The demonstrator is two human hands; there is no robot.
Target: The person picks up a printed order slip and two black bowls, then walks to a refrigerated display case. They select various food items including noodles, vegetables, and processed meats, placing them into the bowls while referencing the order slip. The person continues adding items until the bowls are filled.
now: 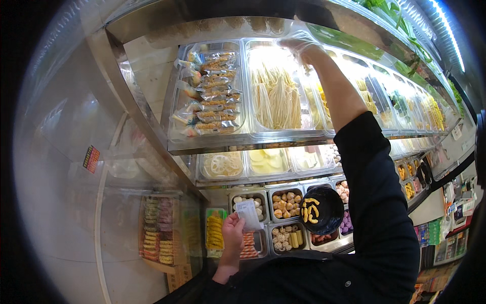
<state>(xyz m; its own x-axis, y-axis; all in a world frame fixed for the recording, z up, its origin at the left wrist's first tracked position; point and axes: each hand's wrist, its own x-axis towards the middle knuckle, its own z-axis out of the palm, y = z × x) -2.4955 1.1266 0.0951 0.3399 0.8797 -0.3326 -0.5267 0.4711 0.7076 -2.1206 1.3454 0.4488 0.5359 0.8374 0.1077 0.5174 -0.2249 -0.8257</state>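
Head view: we start at lower centre-left, where our left hand [233,234] pinches a thin white paper slip [249,213], crinkled and upright, over steel tubs of pale balls and corn pieces. Just right of it sits a glossy black bowl [322,209] with a few curved yellow pieces inside. At top centre our right hand [298,44], in a clear film glove, reaches to the far rim of a clear plastic tray [253,81] of long pale strips; its fingers look curled, though whether they grip anything we cannot tell. We judge this a picking step: next calls for a firm pinch on slippery strands.
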